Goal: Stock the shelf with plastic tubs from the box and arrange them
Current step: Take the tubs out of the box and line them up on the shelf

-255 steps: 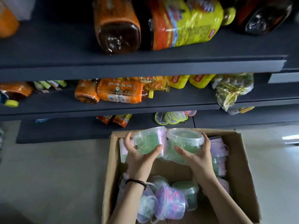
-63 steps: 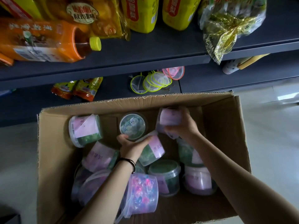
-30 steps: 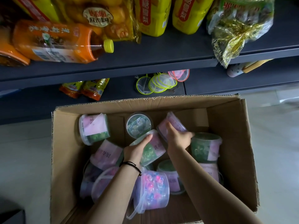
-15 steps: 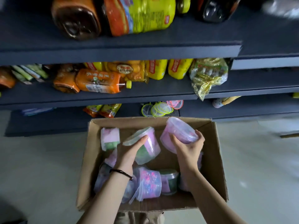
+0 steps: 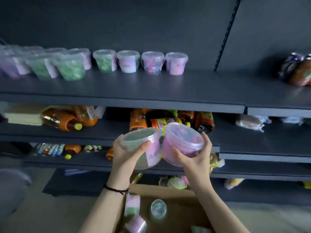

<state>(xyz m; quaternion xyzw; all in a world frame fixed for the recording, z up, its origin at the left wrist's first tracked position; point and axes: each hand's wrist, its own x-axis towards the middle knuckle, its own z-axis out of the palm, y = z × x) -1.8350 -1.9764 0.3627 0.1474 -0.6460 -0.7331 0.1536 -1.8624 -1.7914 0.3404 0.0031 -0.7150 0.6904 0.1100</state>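
Note:
My left hand (image 5: pixel 125 153) grips a clear plastic tub with green contents and a pink label (image 5: pixel 143 147). Beside it, my right hand (image 5: pixel 193 157) grips a clear tub with pink contents (image 5: pixel 182 143). Both tubs are tilted, held side by side in the air in front of the middle shelves. On the top dark shelf (image 5: pixel 151 91) stands a row of several tubs (image 5: pixel 127 62), green and pink ones, running off to the left. The cardboard box (image 5: pixel 176 195) lies below my arms with more tubs (image 5: pixel 158 210) inside.
Orange drink bottles (image 5: pixel 67 118) and other bottles (image 5: pixel 202 121) lie on the shelf under the top one. Snack packets fill lower shelves. Packaged items (image 5: pixel 297 71) sit at the top shelf's right end. Bare shelf surface stretches right of the tub row.
Both hands have lifted their tubs out of the box up to shelf height. My view has swung upward, so the top shelf with its tub row now shows.

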